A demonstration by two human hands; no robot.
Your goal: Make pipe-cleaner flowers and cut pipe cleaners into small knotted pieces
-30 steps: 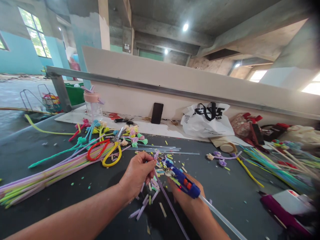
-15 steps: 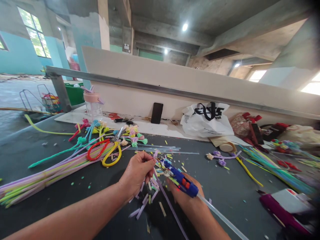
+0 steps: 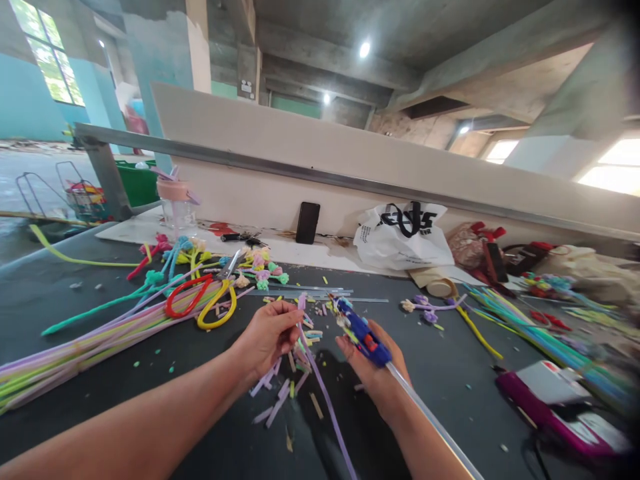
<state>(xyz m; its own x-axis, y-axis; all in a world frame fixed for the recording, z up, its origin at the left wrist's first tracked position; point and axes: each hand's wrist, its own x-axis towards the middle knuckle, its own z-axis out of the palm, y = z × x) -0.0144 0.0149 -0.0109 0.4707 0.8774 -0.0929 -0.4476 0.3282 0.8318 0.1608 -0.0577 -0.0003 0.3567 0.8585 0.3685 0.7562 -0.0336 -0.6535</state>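
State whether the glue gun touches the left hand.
Apart: the head view shows tabletop and scraps in the gap between the glue gun and left hand.

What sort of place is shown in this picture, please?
Probably a craft workplace inside an unfinished or worn building: the right hand holds a glue gun, scissors lie near the left hand, and the ceiling looks like bare concrete.

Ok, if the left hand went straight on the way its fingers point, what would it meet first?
Probably the front of the blue glue gun held in the right hand, though depth is unclear and the left hand might pass above it.
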